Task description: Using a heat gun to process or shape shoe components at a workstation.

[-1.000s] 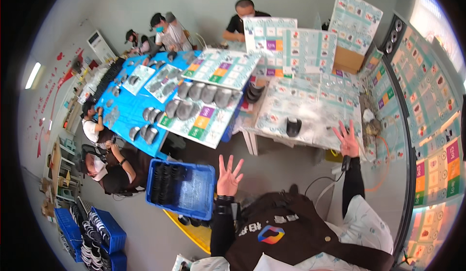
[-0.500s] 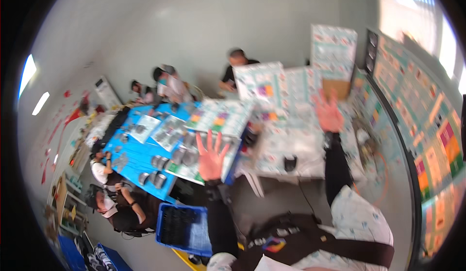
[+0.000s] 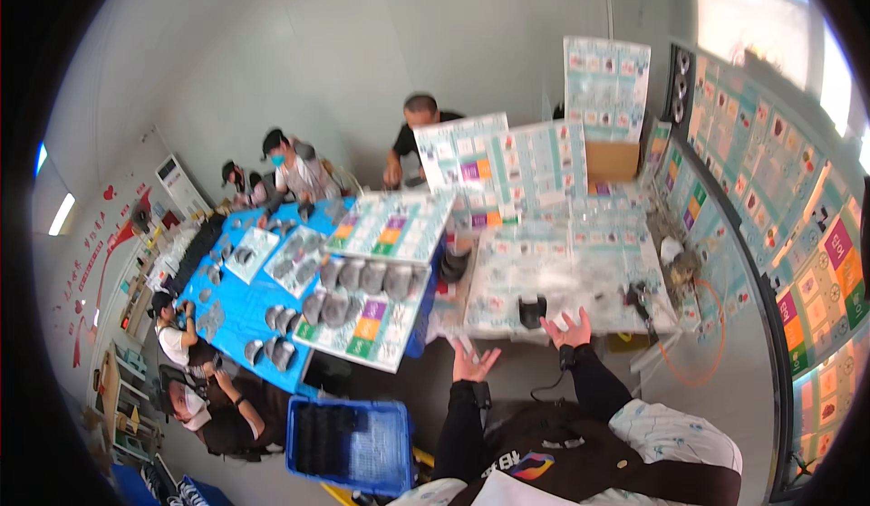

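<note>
My left hand (image 3: 474, 364) is held just off the front edge of the white-covered table (image 3: 494, 275), palm up, with fingers apart and nothing in it. My right hand (image 3: 568, 330) is over the table's front edge, likewise open and empty. Close beyond its fingers, a black curved piece (image 3: 523, 315) stands on the table. Farther right on the tabletop lies a dark hand tool (image 3: 641, 301). A printed board (image 3: 384, 350) to the left of my hands carries several grey curved pieces (image 3: 373, 276).
A blue crate (image 3: 399, 470) holding dark pieces stands low on the left. Several people sit or stand around the blue-covered table (image 3: 245, 296). Printed boards (image 3: 542, 163) lean upright at the back. An orange hose (image 3: 720, 325) loops at the right.
Both hands have come down from raised, spread positions and closer together, toward the front edge of the white table. The view has shifted slightly and is sharper now.
</note>
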Demonstrator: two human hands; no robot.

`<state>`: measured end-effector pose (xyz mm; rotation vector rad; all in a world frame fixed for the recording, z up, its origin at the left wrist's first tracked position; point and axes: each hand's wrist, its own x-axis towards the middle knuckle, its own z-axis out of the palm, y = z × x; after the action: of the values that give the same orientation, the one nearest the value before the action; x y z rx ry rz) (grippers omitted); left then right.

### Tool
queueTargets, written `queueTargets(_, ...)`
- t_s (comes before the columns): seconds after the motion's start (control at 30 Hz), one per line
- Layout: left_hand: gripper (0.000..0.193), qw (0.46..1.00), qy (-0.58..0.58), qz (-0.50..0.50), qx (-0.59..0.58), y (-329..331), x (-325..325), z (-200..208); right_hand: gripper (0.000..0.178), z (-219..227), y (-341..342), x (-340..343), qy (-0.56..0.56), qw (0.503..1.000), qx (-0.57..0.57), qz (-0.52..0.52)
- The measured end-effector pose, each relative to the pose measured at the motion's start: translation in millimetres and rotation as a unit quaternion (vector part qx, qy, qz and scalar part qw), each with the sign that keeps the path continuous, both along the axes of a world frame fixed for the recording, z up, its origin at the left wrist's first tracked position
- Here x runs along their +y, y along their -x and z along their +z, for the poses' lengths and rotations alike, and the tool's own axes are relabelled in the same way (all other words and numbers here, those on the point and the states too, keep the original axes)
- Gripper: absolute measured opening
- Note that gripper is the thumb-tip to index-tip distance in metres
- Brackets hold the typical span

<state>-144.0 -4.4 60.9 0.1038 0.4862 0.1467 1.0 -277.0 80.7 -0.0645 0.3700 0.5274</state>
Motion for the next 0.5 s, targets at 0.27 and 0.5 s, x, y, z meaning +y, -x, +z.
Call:
queueTargets(0.27,0.067,0.476,-0.797,0.147,-0.342,72.6,75.6,492.8,0.052,536.5,-15.3,29.1,0.311,0.500,-0.781,-0.209)
queueTargets(0.5,0.048,0.017,-0.901,-0.422,-0.101,87.3,-38.0,616.8,0.052,580.5,83.2,32.5,0.475,-0.028,-0.865,0.156)
